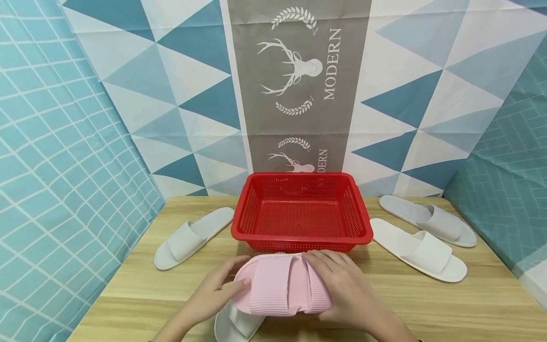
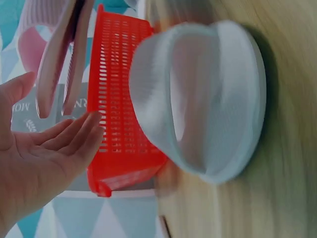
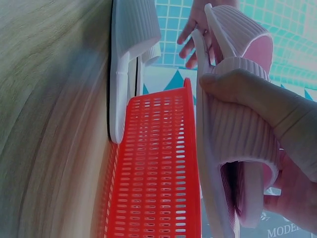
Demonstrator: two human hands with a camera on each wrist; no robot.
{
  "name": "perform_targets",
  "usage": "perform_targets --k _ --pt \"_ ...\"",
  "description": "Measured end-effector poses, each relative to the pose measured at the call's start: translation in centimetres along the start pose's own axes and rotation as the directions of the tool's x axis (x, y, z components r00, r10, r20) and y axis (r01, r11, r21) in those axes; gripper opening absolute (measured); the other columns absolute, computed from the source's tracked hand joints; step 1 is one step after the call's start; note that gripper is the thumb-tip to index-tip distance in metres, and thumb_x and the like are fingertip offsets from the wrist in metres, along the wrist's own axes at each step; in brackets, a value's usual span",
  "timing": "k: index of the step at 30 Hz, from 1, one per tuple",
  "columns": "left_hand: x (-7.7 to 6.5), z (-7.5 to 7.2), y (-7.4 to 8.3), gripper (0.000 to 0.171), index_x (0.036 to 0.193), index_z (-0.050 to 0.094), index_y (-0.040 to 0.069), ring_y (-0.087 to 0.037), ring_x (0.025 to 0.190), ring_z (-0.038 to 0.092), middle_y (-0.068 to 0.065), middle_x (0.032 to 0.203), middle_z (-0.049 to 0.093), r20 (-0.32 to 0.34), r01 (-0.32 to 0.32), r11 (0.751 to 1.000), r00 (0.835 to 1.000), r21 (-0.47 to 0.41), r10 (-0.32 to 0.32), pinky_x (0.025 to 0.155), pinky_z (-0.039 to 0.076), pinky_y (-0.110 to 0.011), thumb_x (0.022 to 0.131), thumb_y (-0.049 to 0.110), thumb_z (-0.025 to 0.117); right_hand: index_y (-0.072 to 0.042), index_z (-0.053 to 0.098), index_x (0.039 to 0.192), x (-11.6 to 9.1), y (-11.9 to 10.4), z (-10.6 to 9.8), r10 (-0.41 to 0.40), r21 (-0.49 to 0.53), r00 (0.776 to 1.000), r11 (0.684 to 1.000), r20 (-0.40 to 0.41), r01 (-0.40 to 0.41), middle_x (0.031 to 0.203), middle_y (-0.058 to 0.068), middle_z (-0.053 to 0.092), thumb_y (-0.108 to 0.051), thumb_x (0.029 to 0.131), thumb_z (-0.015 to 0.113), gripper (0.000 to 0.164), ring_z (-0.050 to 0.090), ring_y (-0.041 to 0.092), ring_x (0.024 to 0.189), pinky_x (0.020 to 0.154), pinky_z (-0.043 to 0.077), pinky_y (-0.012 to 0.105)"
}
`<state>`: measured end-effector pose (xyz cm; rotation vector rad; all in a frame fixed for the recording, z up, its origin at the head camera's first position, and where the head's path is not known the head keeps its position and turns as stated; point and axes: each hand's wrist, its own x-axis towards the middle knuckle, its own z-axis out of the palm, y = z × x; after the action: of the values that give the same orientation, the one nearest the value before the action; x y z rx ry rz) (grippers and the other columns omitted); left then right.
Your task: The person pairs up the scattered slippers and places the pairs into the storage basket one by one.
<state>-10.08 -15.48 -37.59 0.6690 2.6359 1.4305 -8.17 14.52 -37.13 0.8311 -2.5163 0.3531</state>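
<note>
A pair of pink slippers, pressed together with ribbed straps facing outward, is held up in front of the red basket. My right hand grips the pair at its right side; in the right wrist view its thumb lies across a ribbed strap. At the left end, my left hand spreads thumb and fingers around the toe of the pair. The left wrist view shows that hand's fingers straight, with a gap to the slippers. Below them a white slipper lies on the table, partly hidden.
Left of the basket lies one white slipper on the wooden table. Two more, a nearer white slipper and a farther white slipper, lie on the right. Patterned cloth hangs behind the basket.
</note>
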Motion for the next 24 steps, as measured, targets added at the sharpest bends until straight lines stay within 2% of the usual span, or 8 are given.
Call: perform_targets --k 1,4,6,9,11,14,18,24 --pt "0.0 -0.09 -0.1 0.047 0.135 0.049 0.003 -0.005 0.112 0.059 -0.016 0.13 0.06 0.025 -0.005 0.999 1.0 -0.046 0.006 0.093 0.052 -0.022 0.094 0.024 0.059 -0.015 0.055 0.131 0.0 -0.05 -0.05 0.004 0.002 1.0 1.0 0.006 -0.004 0.127 -0.001 0.064 -0.046 0.038 0.093 0.105 0.058 0.017 0.116 0.098 0.051 0.039" --pt "0.08 -0.21 -0.19 0.05 0.135 0.046 -0.004 0.003 0.105 0.058 -0.023 0.126 0.06 0.08 0.064 0.98 0.996 -0.189 -0.05 0.089 0.051 -0.016 0.094 0.021 0.059 -0.015 0.055 0.131 0.0 -0.12 -0.13 0.003 0.001 1.0 1.0 0.008 -0.003 0.127 -0.001 0.064 -0.045 0.038 0.093 0.106 0.057 0.017 0.116 0.098 0.051 0.039" --pt "0.13 -0.26 -0.21 0.051 0.136 0.044 -0.006 0.003 0.101 0.06 -0.023 0.124 0.061 0.118 0.126 0.956 0.988 -0.264 -0.097 0.087 0.05 -0.015 0.094 0.02 0.058 -0.014 0.055 0.131 0.03 -0.17 -0.2 -0.002 0.001 1.0 1.0 0.007 0.002 0.127 -0.001 0.063 -0.045 0.038 0.093 0.106 0.057 0.018 0.116 0.098 0.051 0.04" --pt "0.19 -0.3 -0.26 0.051 0.135 0.043 -0.008 -0.003 0.096 0.063 -0.016 0.118 0.064 0.172 0.211 0.913 0.972 -0.35 -0.159 0.085 0.052 -0.018 0.095 0.021 0.055 -0.014 0.055 0.132 0.05 -0.22 -0.28 -0.014 -0.005 1.0 1.0 0.0 0.014 0.127 -0.001 0.063 -0.046 0.039 0.093 0.105 0.058 0.017 0.116 0.098 0.051 0.039" --pt "0.21 -0.31 -0.29 0.051 0.134 0.044 -0.008 -0.004 0.094 0.064 -0.008 0.113 0.066 0.192 0.256 0.886 0.962 -0.386 -0.195 0.084 0.053 -0.019 0.095 0.023 0.056 -0.014 0.055 0.131 0.06 -0.24 -0.3 -0.023 -0.013 1.0 1.0 -0.009 0.023 0.127 -0.001 0.063 -0.047 0.04 0.092 0.104 0.058 0.017 0.115 0.098 0.051 0.039" --pt "0.19 -0.25 -0.4 0.051 0.132 0.046 -0.01 -0.005 0.091 0.064 -0.003 0.107 0.067 0.2 0.272 0.867 0.958 -0.418 -0.205 0.081 0.054 -0.02 0.095 0.023 0.056 -0.014 0.055 0.131 0.05 -0.3 -0.28 -0.032 -0.022 0.999 0.999 -0.013 0.032 0.127 -0.001 0.064 -0.049 0.04 0.092 0.104 0.058 0.017 0.115 0.098 0.051 0.038" --pt "0.12 -0.15 -0.59 0.05 0.131 0.047 -0.012 -0.004 0.088 0.064 0.0 0.103 0.068 0.196 0.288 0.841 0.955 -0.458 -0.22 0.079 0.055 -0.02 0.095 0.022 0.055 -0.013 0.054 0.132 0.02 -0.44 -0.22 -0.031 -0.022 1.0 0.999 0.0 0.031 0.128 -0.001 0.063 -0.047 0.041 0.092 0.104 0.058 0.016 0.116 0.098 0.051 0.038" --pt "0.08 0.06 -0.63 0.05 0.129 0.048 -0.013 -0.003 0.085 0.064 0.004 0.097 0.069 0.192 0.344 0.802 0.939 -0.489 -0.286 0.077 0.055 -0.019 0.094 0.022 0.057 -0.014 0.053 0.134 0.03 -0.53 -0.09 -0.03 -0.015 0.999 0.999 0.033 0.03 0.13 -0.001 0.061 -0.045 0.042 0.092 0.105 0.057 0.016 0.118 0.1 0.051 0.038"
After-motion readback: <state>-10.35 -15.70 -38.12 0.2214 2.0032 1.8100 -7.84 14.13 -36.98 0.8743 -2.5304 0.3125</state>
